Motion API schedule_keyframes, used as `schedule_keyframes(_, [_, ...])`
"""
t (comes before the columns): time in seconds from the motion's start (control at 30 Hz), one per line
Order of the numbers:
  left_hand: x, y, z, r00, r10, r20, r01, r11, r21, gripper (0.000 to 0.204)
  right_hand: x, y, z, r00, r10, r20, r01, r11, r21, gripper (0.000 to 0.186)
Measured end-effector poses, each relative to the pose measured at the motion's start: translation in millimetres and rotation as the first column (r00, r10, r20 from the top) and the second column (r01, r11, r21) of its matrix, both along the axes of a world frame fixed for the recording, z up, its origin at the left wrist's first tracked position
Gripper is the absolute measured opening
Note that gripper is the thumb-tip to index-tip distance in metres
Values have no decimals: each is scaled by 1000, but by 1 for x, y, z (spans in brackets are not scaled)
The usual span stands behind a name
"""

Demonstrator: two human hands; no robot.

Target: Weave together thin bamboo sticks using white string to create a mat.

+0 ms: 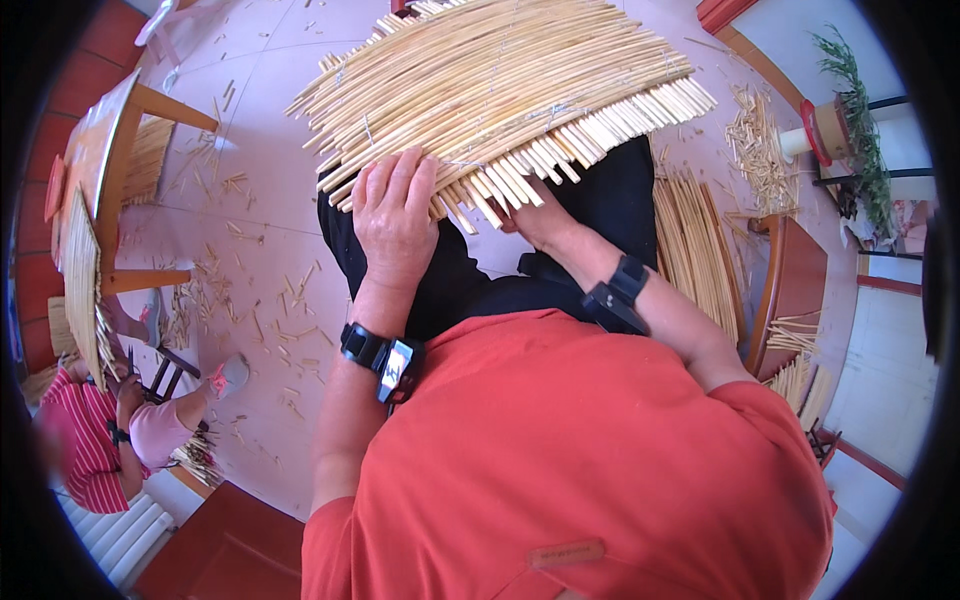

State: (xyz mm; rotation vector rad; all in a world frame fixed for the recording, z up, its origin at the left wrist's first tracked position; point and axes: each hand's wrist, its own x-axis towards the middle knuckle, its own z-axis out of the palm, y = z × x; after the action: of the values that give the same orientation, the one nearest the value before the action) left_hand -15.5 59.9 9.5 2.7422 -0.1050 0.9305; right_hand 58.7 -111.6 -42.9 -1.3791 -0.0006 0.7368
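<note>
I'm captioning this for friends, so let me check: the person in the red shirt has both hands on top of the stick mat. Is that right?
Not quite: in the head view, only the left hand is on top of the stick mat; the right hand is under its near edge.

Your camera is the left one of a pair of fisheyes on your head, looking steeply down over your red shirt (570, 430), so near that it fills the lower middle, with both forearms (345, 430) running up the view from it. Ahead and a little farther off, the stick mat (500, 75) reaches the top edge — while the lens spreads wide enough to take in the tiled floor (275, 160) and, well off to your left, a curved-looking wooden table (119, 160).
</note>
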Motion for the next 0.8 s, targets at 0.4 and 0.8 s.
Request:
schedule_keyframes(0.4, [-60,39,-13,815,-476,-330,-518,-344,-783,43,16,-13,-34,934,314,171,-324,945,34,27])
schedule_keyframes(0.8, [3,-15,-7,967,-189,-170,-250,-587,-770,40,15,-13,-44,862,314,399,-335,942,-19,50])
